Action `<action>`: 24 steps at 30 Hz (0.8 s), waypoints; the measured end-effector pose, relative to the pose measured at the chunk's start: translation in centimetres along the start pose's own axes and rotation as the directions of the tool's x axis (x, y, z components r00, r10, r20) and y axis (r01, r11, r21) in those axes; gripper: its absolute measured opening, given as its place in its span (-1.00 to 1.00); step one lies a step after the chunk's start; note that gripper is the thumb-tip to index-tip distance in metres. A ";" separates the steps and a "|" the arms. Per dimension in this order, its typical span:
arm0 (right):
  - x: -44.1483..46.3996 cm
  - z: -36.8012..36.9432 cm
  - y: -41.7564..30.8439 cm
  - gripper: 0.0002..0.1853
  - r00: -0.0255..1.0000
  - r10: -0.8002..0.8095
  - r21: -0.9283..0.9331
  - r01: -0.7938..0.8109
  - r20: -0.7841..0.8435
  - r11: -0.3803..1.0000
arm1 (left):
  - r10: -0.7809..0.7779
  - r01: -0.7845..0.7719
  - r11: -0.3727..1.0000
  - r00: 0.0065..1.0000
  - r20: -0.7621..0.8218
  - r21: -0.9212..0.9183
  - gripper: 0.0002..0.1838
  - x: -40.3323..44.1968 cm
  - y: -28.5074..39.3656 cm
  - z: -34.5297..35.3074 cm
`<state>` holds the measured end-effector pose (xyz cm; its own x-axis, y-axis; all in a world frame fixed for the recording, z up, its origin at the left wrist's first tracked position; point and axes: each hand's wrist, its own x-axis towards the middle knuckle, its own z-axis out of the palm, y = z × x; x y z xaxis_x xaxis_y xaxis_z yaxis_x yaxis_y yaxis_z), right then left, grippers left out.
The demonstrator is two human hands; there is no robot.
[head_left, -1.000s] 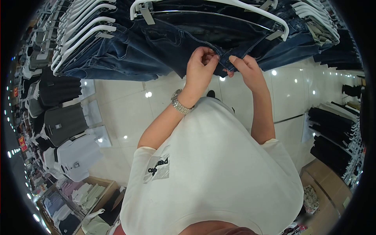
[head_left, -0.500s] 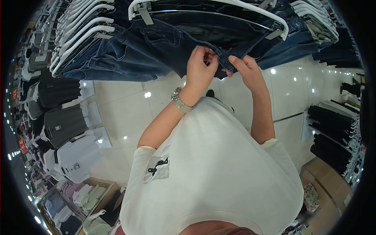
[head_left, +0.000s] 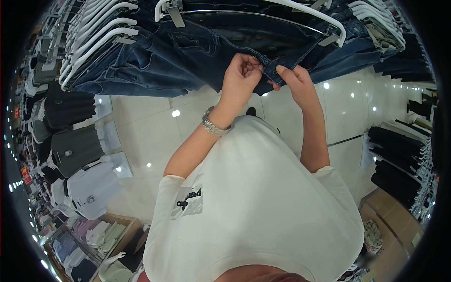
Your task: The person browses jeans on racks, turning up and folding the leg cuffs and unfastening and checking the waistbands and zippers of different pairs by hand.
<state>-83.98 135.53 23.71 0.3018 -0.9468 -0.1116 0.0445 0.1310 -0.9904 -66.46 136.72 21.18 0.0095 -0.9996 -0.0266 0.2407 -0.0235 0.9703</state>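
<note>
Dark blue jeans (head_left: 199, 56) hang by metal clips from a white hanger (head_left: 312, 16) in front of me, their fly undone and the waistband spread apart. My left hand (head_left: 240, 77), with a metal-band watch (head_left: 216, 123) at the wrist, has its fingers curled and pinched on the waistband edge left of the opening. My right hand (head_left: 297, 85) grips the other waistband end by its button (head_left: 276, 72), thumb on the front and fingers behind. The two waistband ends nearly meet between my hands.
More jeans on white hangers (head_left: 110, 35) crowd the rail at both sides. Folded-over tops (head_left: 75, 148) hang at the left, above a wooden bin (head_left: 124, 225) of folded clothes. Dark trousers (head_left: 397, 181) hang at the right, near a cardboard box (head_left: 387, 223). Shiny tiles (head_left: 155, 127) cover the floor.
My left hand has turned slightly and its fingers have curled in more at the waistband. My right hand keeps its grip with barely any movement.
</note>
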 end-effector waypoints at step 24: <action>0.1 0.6 -0.2 -0.77 0.999 0.018 -0.038 -0.019 -0.031 0.999 | -0.203 0.222 0.954 0.973 0.110 -0.202 -0.86 0.0 -0.8 -0.7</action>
<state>-83.41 135.58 23.94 0.2728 -0.9530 -0.1317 0.0026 0.1377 -0.9905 -65.99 136.76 20.20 -0.1462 -0.9695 -0.1967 0.4277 -0.2412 0.8711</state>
